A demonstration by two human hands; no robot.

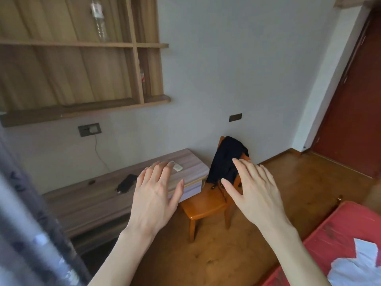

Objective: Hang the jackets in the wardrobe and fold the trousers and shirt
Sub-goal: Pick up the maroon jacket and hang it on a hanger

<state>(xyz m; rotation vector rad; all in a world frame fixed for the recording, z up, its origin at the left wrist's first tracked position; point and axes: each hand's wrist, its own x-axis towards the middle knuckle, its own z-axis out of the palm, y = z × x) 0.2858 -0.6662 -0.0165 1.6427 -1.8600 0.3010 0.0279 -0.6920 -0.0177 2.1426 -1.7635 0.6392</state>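
Now, hands: both are raised in front of the person, backs toward the camera, holding nothing.
Left hand point(153, 195): fingers point(156, 169) straight and spread, released; it shows in front of the counter, left of the chair.
Right hand point(255, 190): fingers point(240, 165) straight and loosely spread, released; it overlaps the chair's right side in the view, and whether a fingertip touches the garment cannot be told.
Chair point(203, 205): orange wood, standing on the wooden floor point(288, 193) with its back to the white wall.
Dark garment point(223, 159): draped over the chair's backrest, hanging down toward the seat; whether it is a jacket or trousers cannot be told.
Counter point(99, 195): wood-grain top, just left of the chair, its corner above the seat's edge.
Phone point(126, 182): black, lying on the counter left of the chair.
Remote point(176, 166): white, on the counter near the wall, partly behind the left fingertips.
Shelf point(82, 58): wooden, on the wall up and left of the chair.
Door point(354, 112): dark red, well right of the chair.
Bed point(334, 244): red cover with white patches, in front and right of the chair.
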